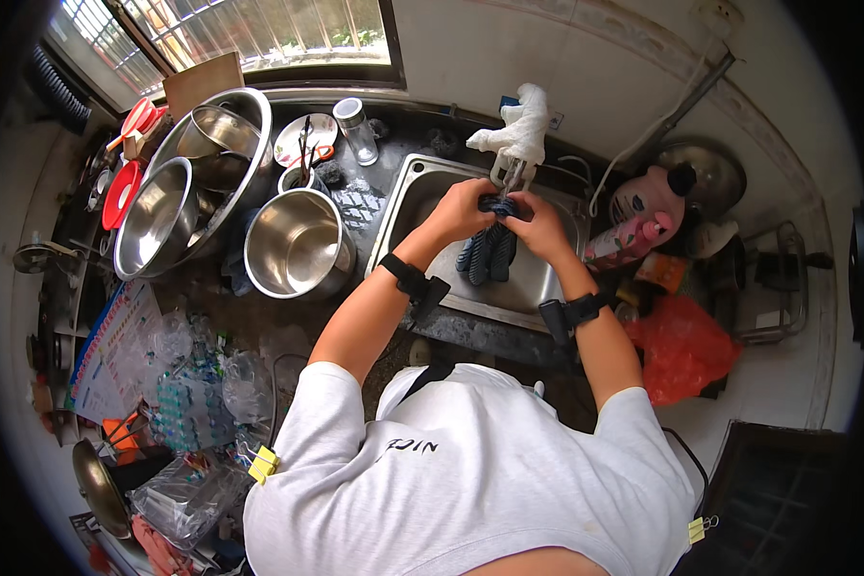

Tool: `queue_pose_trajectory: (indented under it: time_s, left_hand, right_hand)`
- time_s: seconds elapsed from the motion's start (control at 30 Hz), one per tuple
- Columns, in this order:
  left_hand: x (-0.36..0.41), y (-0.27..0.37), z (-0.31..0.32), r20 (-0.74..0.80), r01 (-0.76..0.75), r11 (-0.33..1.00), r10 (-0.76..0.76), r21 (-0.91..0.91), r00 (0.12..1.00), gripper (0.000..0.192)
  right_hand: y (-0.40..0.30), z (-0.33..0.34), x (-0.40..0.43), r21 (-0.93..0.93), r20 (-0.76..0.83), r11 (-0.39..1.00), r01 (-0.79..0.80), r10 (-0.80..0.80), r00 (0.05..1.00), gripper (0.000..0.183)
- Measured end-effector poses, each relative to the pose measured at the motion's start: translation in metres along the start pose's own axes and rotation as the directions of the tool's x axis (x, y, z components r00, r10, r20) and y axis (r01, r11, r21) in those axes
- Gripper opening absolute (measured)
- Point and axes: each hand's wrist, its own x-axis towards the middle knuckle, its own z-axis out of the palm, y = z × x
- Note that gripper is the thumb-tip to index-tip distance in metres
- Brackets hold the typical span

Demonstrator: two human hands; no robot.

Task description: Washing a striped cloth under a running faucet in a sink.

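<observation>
My left hand (pixel 463 209) and my right hand (pixel 541 225) pinch the dark opening of what looks like a striped fabric glove (pixel 484 258) from both sides. Its finger-like ends hang down into the stainless steel sink (pixel 432 189). Right above the opening is the spout of a tap (pixel 513 173), and a clear stream seems to run from it into the glove. White wrapping (pixel 522 129) covers the tap's body. Both wrists carry black straps with small dark boxes.
Left of the sink stand a steel pot (pixel 295 248), a glass jar (pixel 358 133) and a large basin (pixel 263 119) stacked with bowls. A pink detergent jug (pixel 644 198), a pink bottle (pixel 619 241) and a red plastic bag (pixel 687 353) crowd the right. Bagged plastic bottles (pixel 194 410) lie lower left.
</observation>
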Motion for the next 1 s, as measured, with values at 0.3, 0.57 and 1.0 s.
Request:
queue_pose_trajectory:
  time_s: [0.3,0.57,1.0]
  left_hand:
    - [0.016,0.015,-0.019,0.030,-0.016,1.000,0.016,-0.010,0.999,0.029]
    - [0.020,0.017,-0.020,0.043,0.011,1.000,-0.011,-0.001,0.999,0.029]
    - [0.022,0.024,-0.022,-0.005,-0.018,0.999,0.018,0.039,1.000,0.030]
  right_hand:
    - [-0.020,-0.010,0.005,0.033,-0.060,0.998,0.060,-0.058,0.997,0.036]
    - [-0.033,-0.014,0.003,-0.054,-0.092,0.996,0.076,-0.081,0.992,0.038]
    - [-0.027,-0.014,0.009,-0.011,-0.113,0.990,0.140,-0.141,0.984,0.039]
